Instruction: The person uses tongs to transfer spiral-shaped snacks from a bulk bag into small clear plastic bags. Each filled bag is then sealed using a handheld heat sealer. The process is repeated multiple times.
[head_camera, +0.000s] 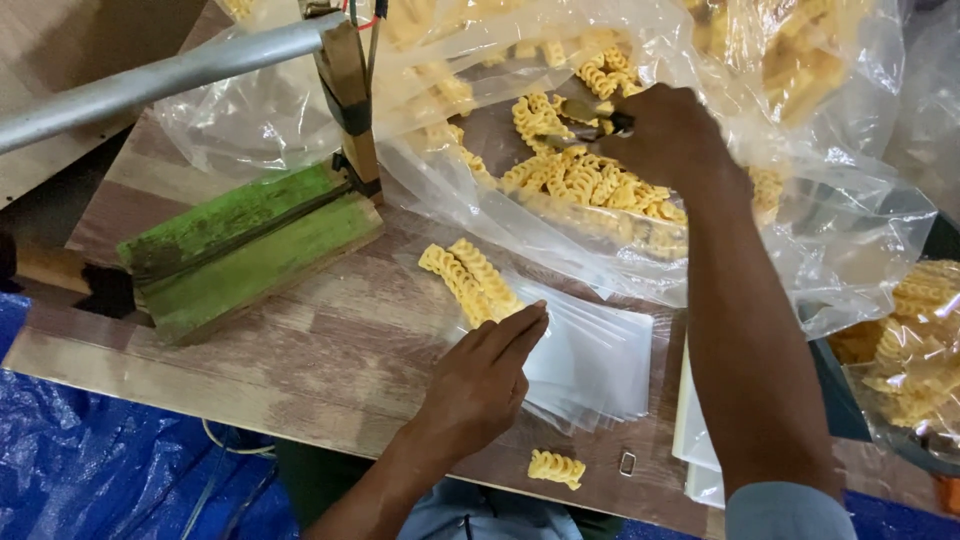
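Nearest to us, at the table's near edge, lies one stray snack (556, 468), yellow and ridged, with a small metal clip (627, 463) just beside it. Above that our left hand (487, 375) rests flat, fingers straight and together, pressing on a stack of clear bags (590, 360); it grips nothing, only holds the stack down. Touching its fingertips is a filled bag (470, 282) with two rows of the same yellow snacks, lying on the wooden table (300, 350). Our right hand (668, 135) reaches well beyond, into a big open plastic sack (800, 230) spread over the far side of the table, and is closed around tongs (585, 118), whose tips sit among the loose snacks (580, 175) heaped inside. To the left stands a green sealer (245, 245), a long block with a dark strip along it, hinged to a wooden post and a grey metal lever (160, 75) that runs off to the upper left. At the right edge another clear bag (915, 350) of snacks shows in part. A blue tarp (90, 470) covers the floor below the table.
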